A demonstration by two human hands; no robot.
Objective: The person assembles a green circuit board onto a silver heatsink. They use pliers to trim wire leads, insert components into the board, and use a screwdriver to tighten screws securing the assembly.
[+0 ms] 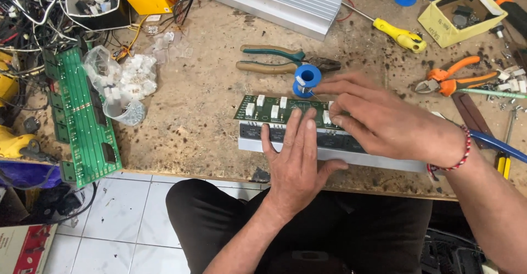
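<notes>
left hand (296, 158): laid flat, fingers together and stretched over the near edge of the green circuit board (274, 108), gripping nothing.
right hand (379, 120): curled over the board's right end; fingertips hidden under the knuckles, so what they pinch cannot be told.
board: on the worn workbench (203, 115), mounted on a grey metal bar (379, 161); its right half is covered by the hand.
white connectors (261, 100): a few upright on the board; others masked.
blue solder spool (306, 79): just behind the board, partly hidden by fingers.
pliers (280, 60): behind the spool.
second green board (82, 115): far left, overhanging the bench edge.
</notes>
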